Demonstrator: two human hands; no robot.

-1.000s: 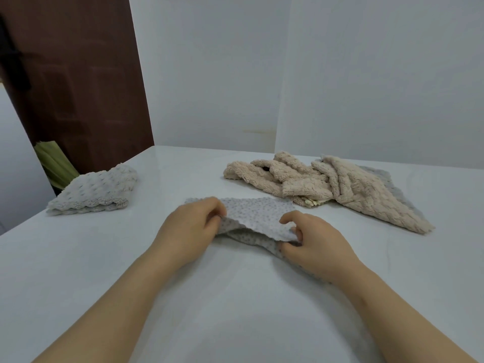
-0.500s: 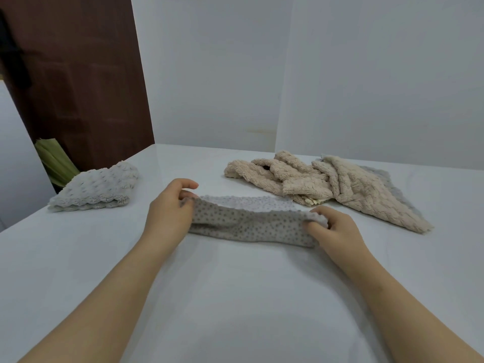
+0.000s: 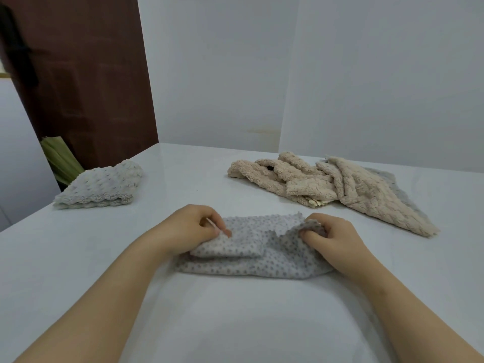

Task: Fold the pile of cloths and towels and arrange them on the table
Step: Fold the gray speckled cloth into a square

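A grey dotted cloth (image 3: 251,254) lies partly folded on the white table (image 3: 235,323) in front of me. My left hand (image 3: 191,229) pinches its left edge between thumb and fingers. My right hand (image 3: 331,238) grips the bunched right corner, lifted slightly off the table. A folded pale bobbled cloth (image 3: 100,186) rests at the table's left edge. A loose pile of beige towels (image 3: 322,183) lies at the back right, with a grey cloth (image 3: 385,179) partly hidden beneath it.
White walls close the table off at the back and right. A dark brown door (image 3: 78,74) stands beyond the left edge, with a green leafy thing (image 3: 59,158) beside it.
The cloth was stretched wide between my hands half a second ago. Both hands have since come closer to me and each other, and the cloth now lies in stacked layers.
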